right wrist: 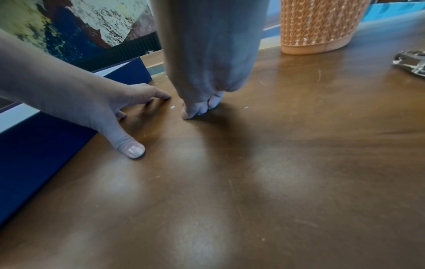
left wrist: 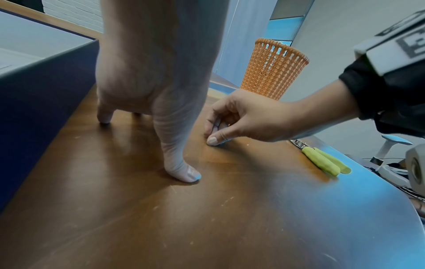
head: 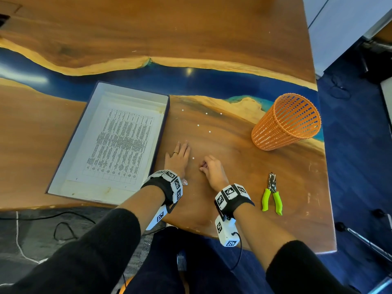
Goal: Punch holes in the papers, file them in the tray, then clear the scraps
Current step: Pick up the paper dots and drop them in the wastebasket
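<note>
tiny white paper scraps point(head: 198, 125) on table; left hand point(head: 178, 159) flat, right hand point(head: 213, 167) curled, contents unclear

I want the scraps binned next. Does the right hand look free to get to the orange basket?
Probably yes. The right hand is pinching at the table, and only bare wood with a few scraps lies between it and the basket; the punch sits off to the side.

The head view looks steeply down from above on the table point(head: 212, 39), taking in both forearms. Each wrist view sits low, just above the tabletop, looking along its own hand toward the far side. All three share the orange basket point(head: 286, 122) and the hole punch point(head: 272, 193); the two wrist views each catch the opposite hand at close range
</note>
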Tool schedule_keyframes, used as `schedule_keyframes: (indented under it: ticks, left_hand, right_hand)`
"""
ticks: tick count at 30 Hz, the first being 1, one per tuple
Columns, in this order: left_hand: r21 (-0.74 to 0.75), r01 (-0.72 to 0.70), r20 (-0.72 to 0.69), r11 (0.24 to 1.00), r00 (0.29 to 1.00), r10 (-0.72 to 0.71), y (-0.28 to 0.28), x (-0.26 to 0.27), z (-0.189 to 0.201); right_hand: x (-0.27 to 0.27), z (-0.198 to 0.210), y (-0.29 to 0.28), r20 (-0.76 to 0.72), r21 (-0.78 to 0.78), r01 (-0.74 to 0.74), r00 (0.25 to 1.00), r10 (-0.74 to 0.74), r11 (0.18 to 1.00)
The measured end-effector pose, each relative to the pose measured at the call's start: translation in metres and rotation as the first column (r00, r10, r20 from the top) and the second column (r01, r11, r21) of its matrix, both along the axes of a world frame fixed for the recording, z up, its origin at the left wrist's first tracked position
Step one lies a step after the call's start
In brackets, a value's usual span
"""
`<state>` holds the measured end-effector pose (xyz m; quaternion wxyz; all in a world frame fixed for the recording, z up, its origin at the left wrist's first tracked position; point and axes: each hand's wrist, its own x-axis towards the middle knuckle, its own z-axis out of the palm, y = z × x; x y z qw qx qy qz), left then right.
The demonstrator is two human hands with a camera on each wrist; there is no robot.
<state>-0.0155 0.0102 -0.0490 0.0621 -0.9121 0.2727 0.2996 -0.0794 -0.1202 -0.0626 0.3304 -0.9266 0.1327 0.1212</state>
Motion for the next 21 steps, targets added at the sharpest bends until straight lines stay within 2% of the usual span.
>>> schedule_keyframes:
  ticks: [14, 19, 21]
  left_hand:
    - [0.014, -0.01, -0.002, 1.0, 1.0, 0.01, -0.002, -0.002, 0.002]
    - [0.016, -0.01, -0.005, 1.0, 1.0, 0.01, -0.002, -0.002, 0.002]
    - [0.017, -0.01, -0.006, 1.0, 1.0, 0.01, -0.002, -0.001, 0.001]
  right_hand:
    - [-0.002, 0.001, -0.011, -0.016, 0.094, 0.017, 1.0, -0.015, 0.995]
    - [-0.006, -0.001, -0.016, 0.047, 0.127, 0.058, 0.997, -0.064, 0.99]
    - [-0.008, -0.003, -0.017, 0.046, 0.125, 0.035, 0.998, -0.041, 0.992]
